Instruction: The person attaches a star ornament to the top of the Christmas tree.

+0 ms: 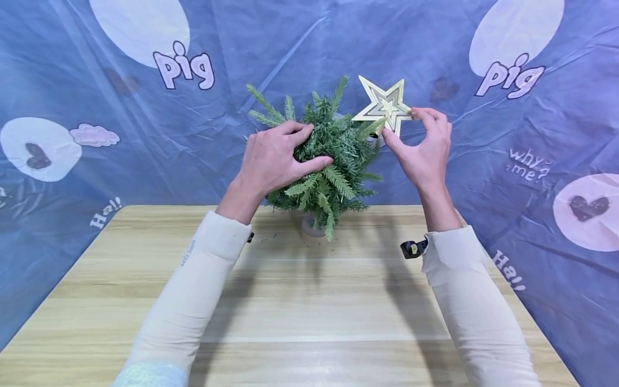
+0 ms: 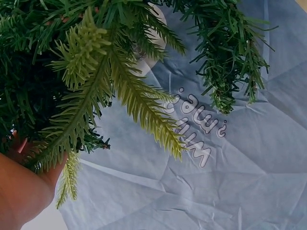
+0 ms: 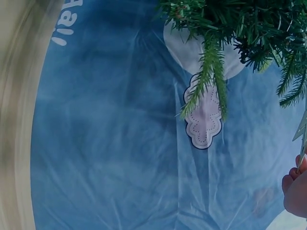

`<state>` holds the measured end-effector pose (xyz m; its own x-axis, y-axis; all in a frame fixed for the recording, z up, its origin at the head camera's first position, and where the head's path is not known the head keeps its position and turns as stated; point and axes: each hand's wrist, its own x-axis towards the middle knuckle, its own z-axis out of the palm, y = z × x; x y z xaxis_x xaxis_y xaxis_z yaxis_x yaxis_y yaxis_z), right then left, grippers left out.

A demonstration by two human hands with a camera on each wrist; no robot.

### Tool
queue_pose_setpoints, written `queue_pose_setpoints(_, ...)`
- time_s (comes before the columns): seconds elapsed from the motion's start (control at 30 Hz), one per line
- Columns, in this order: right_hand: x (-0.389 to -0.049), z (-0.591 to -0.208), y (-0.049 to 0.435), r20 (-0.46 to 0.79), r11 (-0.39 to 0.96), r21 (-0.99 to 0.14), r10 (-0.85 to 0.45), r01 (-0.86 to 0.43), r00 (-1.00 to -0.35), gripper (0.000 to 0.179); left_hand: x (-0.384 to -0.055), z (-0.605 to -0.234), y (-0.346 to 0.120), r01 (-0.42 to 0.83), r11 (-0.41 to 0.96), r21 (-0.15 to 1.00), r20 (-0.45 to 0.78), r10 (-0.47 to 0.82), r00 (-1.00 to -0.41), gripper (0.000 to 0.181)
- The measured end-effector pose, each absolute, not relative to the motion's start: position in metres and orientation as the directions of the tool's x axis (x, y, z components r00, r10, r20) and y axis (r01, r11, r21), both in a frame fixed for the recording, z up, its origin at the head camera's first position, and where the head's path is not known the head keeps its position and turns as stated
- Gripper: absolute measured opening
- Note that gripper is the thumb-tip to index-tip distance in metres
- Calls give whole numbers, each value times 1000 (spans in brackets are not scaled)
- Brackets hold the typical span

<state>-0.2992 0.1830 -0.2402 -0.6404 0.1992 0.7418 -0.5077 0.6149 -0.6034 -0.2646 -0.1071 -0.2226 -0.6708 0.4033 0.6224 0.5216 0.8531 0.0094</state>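
A small artificial Christmas tree (image 1: 319, 183) with green needles stands toward the far side of the table. My left hand (image 1: 271, 156) holds its upper foliage from the left, thumb in front and fingers partly hidden among the branches. To the right of the treetop, my right hand (image 1: 427, 150) pinches a gold star (image 1: 384, 102) between thumb and fingers. The star has cut-out nested outlines, and its lower part overlaps a branch tip in the head view. Only a thin edge of the star shows in the right wrist view, beside the fingertips (image 3: 302, 165).
The tree's pale round base (image 1: 314, 228) sits on a light wood-grain table (image 1: 300, 312). Behind the table hangs a blue printed cloth (image 1: 271, 32) with creases. A black strap (image 1: 413, 249) shows at my right cuff.
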Motion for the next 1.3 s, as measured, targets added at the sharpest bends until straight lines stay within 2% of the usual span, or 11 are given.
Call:
queue_pose_setpoints(0.33,-302,-234,172,773,664,-552,179,-505,-609,67,-265,-225,-109,532,846,12,641,402,-654,82)
queue_pose_setpoints(0.7,-310,-222,158,811,711,-479,134,-515,-569,62,-267,-223,-109,542,841,3,649,410,-641,82)
queue_pose_setpoints(0.97,-313,-214,148,797,718,-501,166,-483,-581,58,-267,-221,-109,542,840,11,643,410,-647,83)
queue_pose_setpoints(1.3,-316,-205,138,797,733,-483,143,-479,-587,59,-267,-220,-108,538,843,14,639,406,-654,81)
